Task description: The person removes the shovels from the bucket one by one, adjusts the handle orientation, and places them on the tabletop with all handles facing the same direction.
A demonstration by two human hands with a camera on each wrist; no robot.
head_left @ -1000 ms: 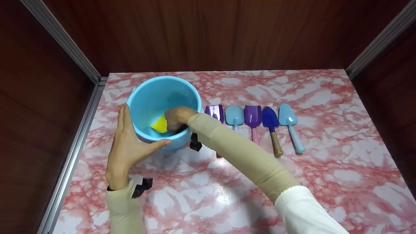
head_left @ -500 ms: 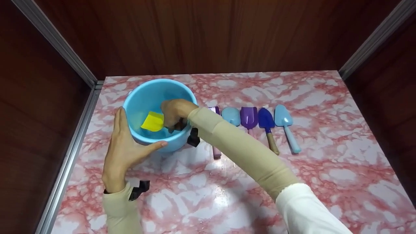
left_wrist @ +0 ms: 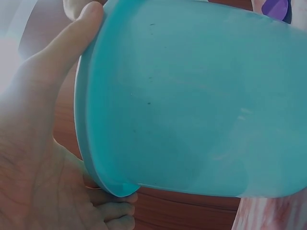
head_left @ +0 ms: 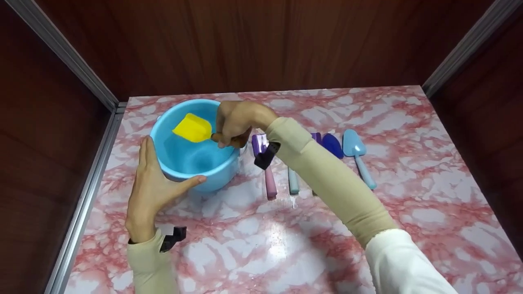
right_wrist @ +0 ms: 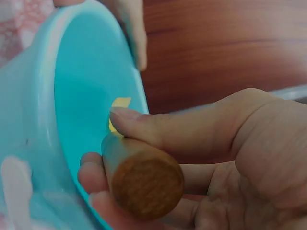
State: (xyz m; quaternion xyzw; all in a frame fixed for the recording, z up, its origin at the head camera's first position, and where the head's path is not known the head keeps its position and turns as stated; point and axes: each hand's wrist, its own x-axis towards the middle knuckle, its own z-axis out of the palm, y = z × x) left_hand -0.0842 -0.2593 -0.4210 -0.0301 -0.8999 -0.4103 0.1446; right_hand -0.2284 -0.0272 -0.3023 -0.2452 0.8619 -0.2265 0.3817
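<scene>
A light blue bucket (head_left: pixel 218 177) stands on the marbled surface, its mouth tipped toward the head camera. My left hand (head_left: pixel 152 185) rests on it, the straight fingers along its left side and the thumb across the front rim. My right hand (head_left: pixel 242 118) grips a small yellow hand shovel (head_left: pixel 193 128) by its brown wooden handle. The yellow blade appears over the bucket's mouth, pointing left. In the right wrist view, fingers and thumb wrap the round handle (right_wrist: pixel 147 187), its butt end toward the camera. The left wrist view is mostly filled by the bucket's wall (left_wrist: pixel 192 105).
Right of the bucket lie several hand shovels in a row, including a pink-handled one (head_left: pixel 270 183), a dark blue one (head_left: pixel 332 145) and a light blue one (head_left: pixel 354 143). My right forearm covers part of the row. Dark wood panels (head_left: pixel 261 45) enclose the surface.
My right hand has lifted the yellow shovel from low inside the bucket and moved up and slightly right in the head view. The left hand keeps its place on the bucket.
</scene>
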